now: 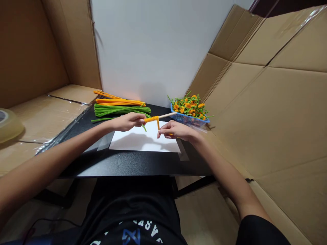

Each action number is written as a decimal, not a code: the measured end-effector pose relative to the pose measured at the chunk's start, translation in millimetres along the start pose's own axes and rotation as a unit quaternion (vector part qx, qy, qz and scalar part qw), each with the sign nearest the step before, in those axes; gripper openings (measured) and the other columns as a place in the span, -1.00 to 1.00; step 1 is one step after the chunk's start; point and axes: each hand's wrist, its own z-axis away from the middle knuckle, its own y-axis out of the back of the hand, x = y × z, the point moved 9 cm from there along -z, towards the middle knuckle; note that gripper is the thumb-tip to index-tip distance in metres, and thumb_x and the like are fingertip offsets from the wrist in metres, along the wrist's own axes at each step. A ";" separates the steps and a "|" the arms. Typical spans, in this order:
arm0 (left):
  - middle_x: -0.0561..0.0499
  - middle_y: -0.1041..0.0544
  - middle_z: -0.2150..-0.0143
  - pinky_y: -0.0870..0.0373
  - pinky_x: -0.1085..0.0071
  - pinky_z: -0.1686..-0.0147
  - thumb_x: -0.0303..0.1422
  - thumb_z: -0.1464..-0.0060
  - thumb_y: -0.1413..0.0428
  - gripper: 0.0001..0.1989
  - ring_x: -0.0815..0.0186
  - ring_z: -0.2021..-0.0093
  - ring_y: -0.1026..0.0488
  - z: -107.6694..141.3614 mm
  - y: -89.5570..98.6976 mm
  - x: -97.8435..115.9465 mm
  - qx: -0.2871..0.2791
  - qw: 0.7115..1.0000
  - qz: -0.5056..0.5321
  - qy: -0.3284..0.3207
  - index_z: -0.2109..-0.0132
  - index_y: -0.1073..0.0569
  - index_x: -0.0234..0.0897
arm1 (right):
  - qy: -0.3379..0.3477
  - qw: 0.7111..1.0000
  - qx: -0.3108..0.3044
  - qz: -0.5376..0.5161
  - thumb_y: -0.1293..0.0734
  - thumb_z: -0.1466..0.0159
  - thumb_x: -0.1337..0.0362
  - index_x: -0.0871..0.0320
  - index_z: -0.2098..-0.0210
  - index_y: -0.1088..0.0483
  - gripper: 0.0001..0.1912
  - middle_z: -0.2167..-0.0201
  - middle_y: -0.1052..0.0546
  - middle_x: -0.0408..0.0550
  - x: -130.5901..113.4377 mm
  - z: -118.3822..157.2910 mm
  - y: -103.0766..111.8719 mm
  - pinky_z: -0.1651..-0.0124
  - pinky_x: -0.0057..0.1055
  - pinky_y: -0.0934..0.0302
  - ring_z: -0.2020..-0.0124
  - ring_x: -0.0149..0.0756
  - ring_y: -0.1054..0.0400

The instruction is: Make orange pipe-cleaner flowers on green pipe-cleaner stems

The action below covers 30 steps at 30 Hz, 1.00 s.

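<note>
Over a white paper sheet (127, 143), my left hand (130, 121) grips one end of a thin wooden stick (167, 115). An orange fuzzy stem (152, 119) is coiled around the stick beside my left fingertips, and its loose part hangs down from the coil. My right hand (171, 130) pinches that hanging part between thumb and fingers. A short green piece (144, 128) sticks out below my left hand. The stick's bare end points right, towards a blue basket.
Bundles of green stems (114, 110) and orange stems (122, 102) lie at the table's back left. The blue basket (190, 119) holds orange-and-green pieces at the back right. Cardboard walls (276, 112) flank the black table (122, 165). A tape roll (10, 126) is far left.
</note>
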 end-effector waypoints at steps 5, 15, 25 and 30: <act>-0.02 -0.48 0.36 -0.27 0.46 0.35 -0.31 -0.29 0.04 -0.78 0.33 0.37 -0.39 11.6 -38.4 28.7 -0.177 0.981 0.034 -0.069 0.24 -0.44 -0.30 | -0.064 0.998 0.017 0.018 -0.53 -0.09 0.01 0.27 0.48 -0.55 -0.61 0.75 -0.13 -0.31 21.0 -2.5 41.0 0.61 -0.50 0.31 0.66 -0.58 0.15; -0.07 -0.52 0.33 -0.21 0.42 0.33 -0.40 -0.24 0.05 -0.80 0.26 0.35 -0.41 -1.5 -7.1 -11.8 -0.003 0.986 -0.163 0.036 0.17 -0.46 -0.29 | -0.022 0.996 0.045 0.070 -0.47 -0.18 0.05 0.29 0.29 -0.62 -0.63 0.64 -0.40 -0.16 -21.8 11.9 -1.3 0.58 -0.48 0.21 0.64 -0.56 0.00; -0.04 -0.52 0.31 -0.25 0.44 0.32 -0.42 -0.21 0.03 -0.82 0.29 0.33 -0.42 7.2 -51.9 10.9 -0.181 0.982 -0.044 -0.041 0.19 -0.47 -0.28 | -0.068 0.996 0.045 0.025 -0.54 -0.06 0.11 0.26 0.50 -0.58 -0.70 0.73 -0.20 -0.27 5.4 2.5 46.9 0.59 -0.48 0.27 0.64 -0.58 0.07; -0.10 -0.54 0.29 -0.15 0.40 0.38 -0.56 -0.11 0.04 -0.72 0.21 0.34 -0.42 -3.4 -25.7 -20.4 -0.019 0.975 -0.218 0.039 0.10 -0.48 -0.27 | -0.007 0.997 0.060 0.039 -0.51 -0.13 0.06 0.29 0.27 -0.62 -0.63 0.63 -0.40 -0.17 -24.2 8.7 20.3 0.57 -0.49 0.12 0.62 -0.54 -0.09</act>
